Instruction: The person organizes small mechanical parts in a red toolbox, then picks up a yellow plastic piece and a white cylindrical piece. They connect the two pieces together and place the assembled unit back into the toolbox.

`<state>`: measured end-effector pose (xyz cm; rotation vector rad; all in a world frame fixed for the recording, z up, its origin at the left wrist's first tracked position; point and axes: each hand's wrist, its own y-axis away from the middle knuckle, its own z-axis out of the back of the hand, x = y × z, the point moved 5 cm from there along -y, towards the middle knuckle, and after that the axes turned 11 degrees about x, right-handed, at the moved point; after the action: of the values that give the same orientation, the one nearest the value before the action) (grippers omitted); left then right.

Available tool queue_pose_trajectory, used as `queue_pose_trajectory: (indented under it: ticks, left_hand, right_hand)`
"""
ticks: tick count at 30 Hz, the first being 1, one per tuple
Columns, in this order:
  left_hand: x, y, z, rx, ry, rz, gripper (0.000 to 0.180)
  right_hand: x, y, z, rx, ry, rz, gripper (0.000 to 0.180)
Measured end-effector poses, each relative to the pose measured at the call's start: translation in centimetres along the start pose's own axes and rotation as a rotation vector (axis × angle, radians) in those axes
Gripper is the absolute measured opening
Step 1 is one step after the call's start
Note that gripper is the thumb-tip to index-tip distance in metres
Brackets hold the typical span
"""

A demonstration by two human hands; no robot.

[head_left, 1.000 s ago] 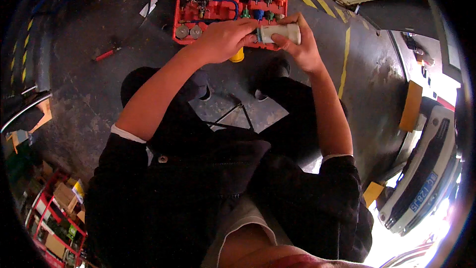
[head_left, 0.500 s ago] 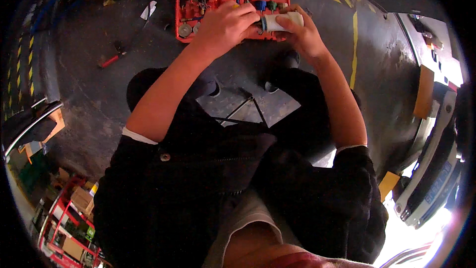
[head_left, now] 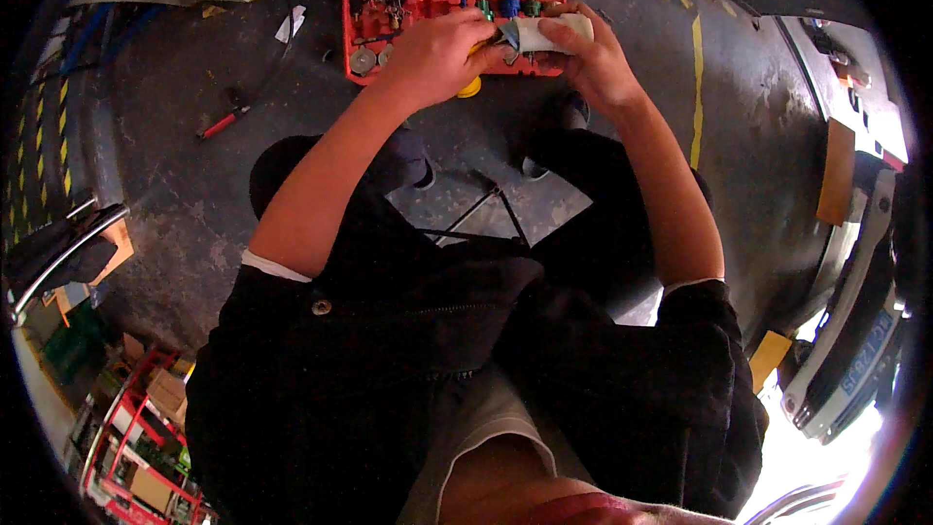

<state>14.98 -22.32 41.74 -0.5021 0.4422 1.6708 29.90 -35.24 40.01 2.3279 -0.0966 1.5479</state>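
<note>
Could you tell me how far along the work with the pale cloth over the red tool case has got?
Done: the red case lies open on the floor, coloured caps in their slots. In hand: the left hand and right hand hold a pale cloth around a yellow part. Left: the part is not yet in the case.

A pale, off-white cylinder [head_left: 544, 34], short and roughly tube-shaped, is held level between both hands, its long axis running left to right. Its right end sits under the fingers of the right hand [head_left: 593, 63], while its left end is darker, with a grey, crumpled-looking part meeting the fingertips of the left hand [head_left: 437, 49]. A small yellow piece [head_left: 470, 87] shows just under the left hand, partly hidden by it; what it is cannot be told
</note>
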Motion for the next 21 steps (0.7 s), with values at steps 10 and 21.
queue_pose_trajectory:
  ticks: [10,21]
  left_hand:
    - [-0.7,0.5,-0.6,0.059,-0.225,-0.003,0.036]
    - [-0.1,0.2,-0.1,-0.041,0.037,-0.014,0.034]
  right_hand:
    - [0.4,0.1,0.0,0.059,0.392,-0.047,0.039]
    - [-0.5,-0.3,1.2,0.067,0.354,0.005,0.036]
